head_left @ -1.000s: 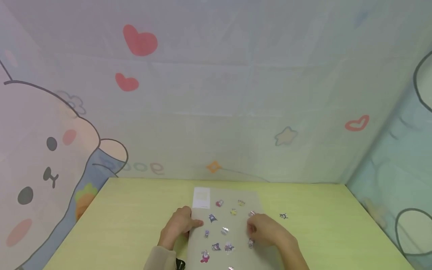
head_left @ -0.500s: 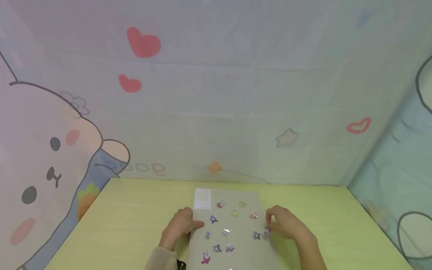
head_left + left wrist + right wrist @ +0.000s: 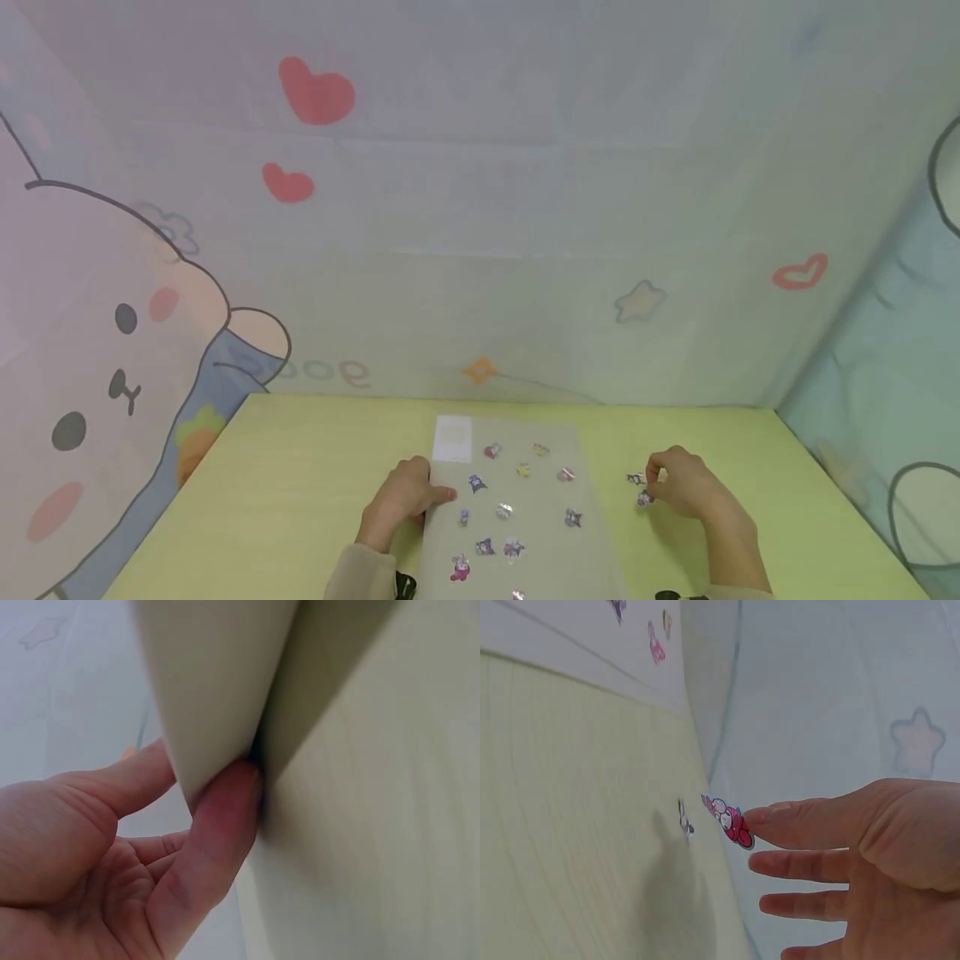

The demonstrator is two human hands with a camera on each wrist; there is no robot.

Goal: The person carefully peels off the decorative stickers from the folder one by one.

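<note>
A cream board (image 3: 536, 500) lies lengthwise on the table, dotted with several small cartoon character stickers. My left hand (image 3: 408, 496) pinches its left edge; in the left wrist view the thumb is on one face and a finger (image 3: 217, 832) is under the other. Off the board's right side, my right hand (image 3: 686, 483) holds a sticker (image 3: 731, 823) with a pink-hooded character, between thumb and fingertip. The other fingers are extended. Close by, another small sticker (image 3: 685, 819) is on the table, just left of the right hand in the head view.
A white square label (image 3: 453, 439) sits at the board's far left corner. The pale yellow table (image 3: 322, 450) extends to both sides. Behind it hangs a cartoon-printed cloth (image 3: 480, 208), with another at the right.
My right hand has moved right, off the board and over the table, carrying the sticker from the board's right side. The left hand keeps its hold on the board's edge.
</note>
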